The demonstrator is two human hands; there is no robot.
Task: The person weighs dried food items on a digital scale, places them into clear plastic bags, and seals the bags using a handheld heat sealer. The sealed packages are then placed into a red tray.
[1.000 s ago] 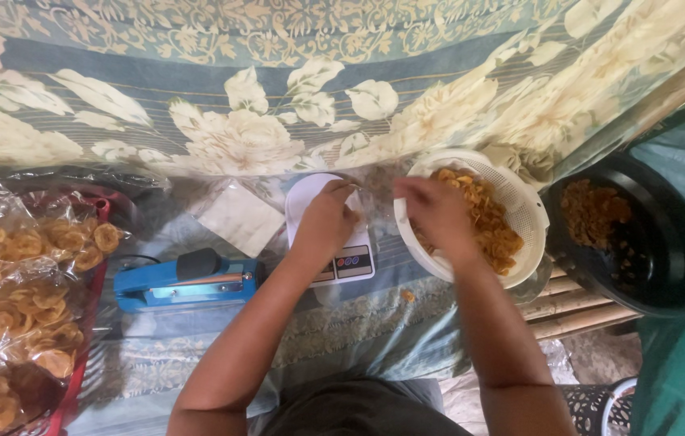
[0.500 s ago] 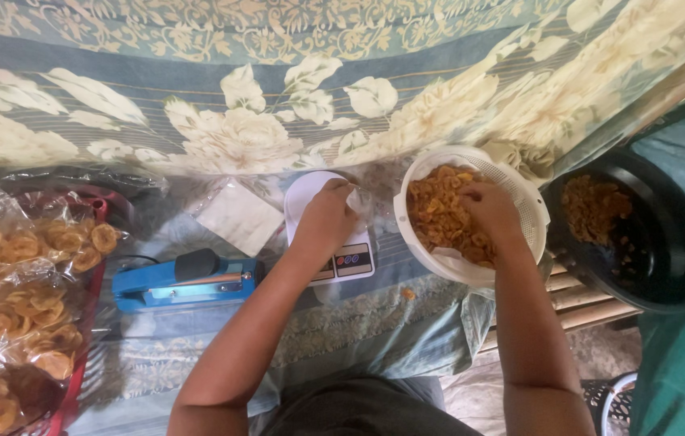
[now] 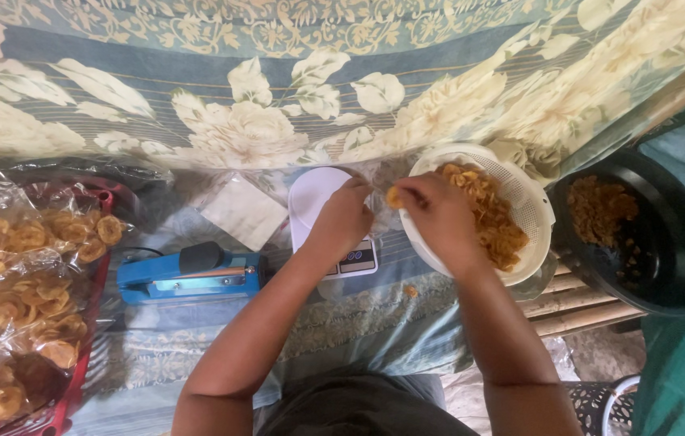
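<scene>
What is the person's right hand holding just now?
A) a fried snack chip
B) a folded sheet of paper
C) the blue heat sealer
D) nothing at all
A: the right hand pinches an orange fried chip at its fingertips, just beside the white colander of chips.

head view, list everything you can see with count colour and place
chips: a heap, orange, in the white colander
white colander: one, right of centre
scale: one, white, centre, under the left hand
black basin: one, far right, some chips inside
heat sealer: one, blue, left of centre
bagged chips: several clear bags, red basket, far left
floral cloth: one, blue and cream, top
left hand: on the scale
right hand: pinching one chip
</scene>
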